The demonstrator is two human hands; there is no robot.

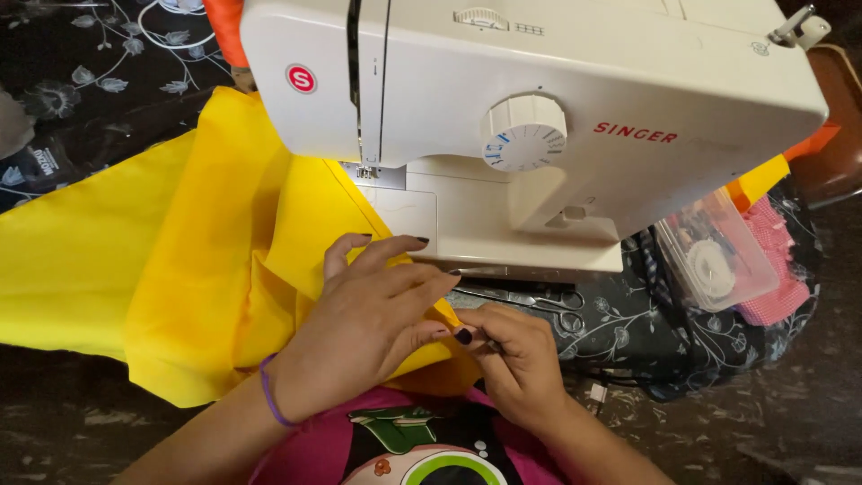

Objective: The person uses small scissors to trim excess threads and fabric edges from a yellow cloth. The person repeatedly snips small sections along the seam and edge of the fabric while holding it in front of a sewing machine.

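- You see two hands: left hand (364, 328), right hand (514, 355).
- One yellow cloth (180, 260) lies under them.
- One white sewing machine (539, 117), with one dial (525, 133).
- One pair of scissors (539, 299).
- One clear box (714, 251).
- One purple wristband (269, 395).
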